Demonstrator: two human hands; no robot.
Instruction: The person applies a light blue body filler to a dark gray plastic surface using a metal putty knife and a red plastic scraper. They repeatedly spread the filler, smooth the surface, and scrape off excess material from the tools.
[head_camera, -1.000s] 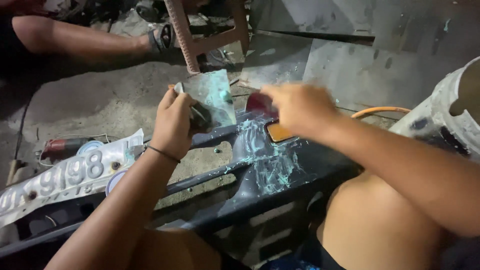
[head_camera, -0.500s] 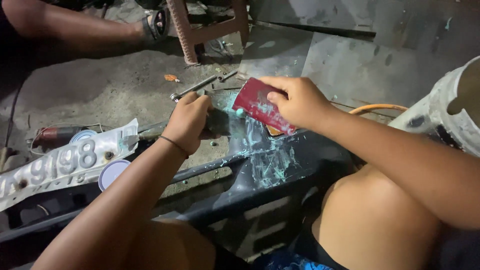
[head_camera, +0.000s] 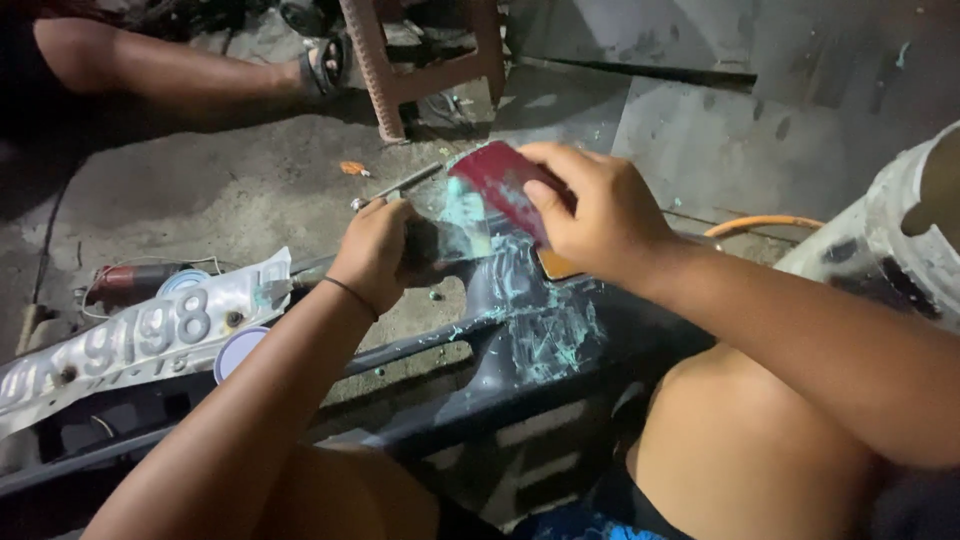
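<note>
Farthest left, a bent white number plate (head_camera: 130, 335) lies on the concrete floor (head_camera: 200, 210), with a small round pale-blue lid (head_camera: 238, 352) touching its lower edge and a red cylinder with wires (head_camera: 135, 277) just behind it. Above, another person's bare leg (head_camera: 160, 65) stretches across the floor toward a reddish plastic stool (head_camera: 420, 70). A small orange scrap (head_camera: 353, 168) and a thin metal rod (head_camera: 395, 187) lie on the floor near the stool's legs.

Toward the middle, the left hand (head_camera: 380, 250), a thin dark band at its wrist, is curled with fingers pressed together around the upper end of a dark grey plastic body panel (head_camera: 520, 330), which runs across the person's lap and is smeared with turquoise paint flecks. Just to its right, the right hand (head_camera: 600, 210) pinches a dark red scraper card (head_camera: 500, 185) between thumb and fingers; the card is tilted, its lower edge near the panel beside the left hand, though contact cannot be told.

Farther right, an orange hose (head_camera: 765, 225) curves on the floor, and a stained white cylinder (head_camera: 900, 240) stands at the edge.
</note>
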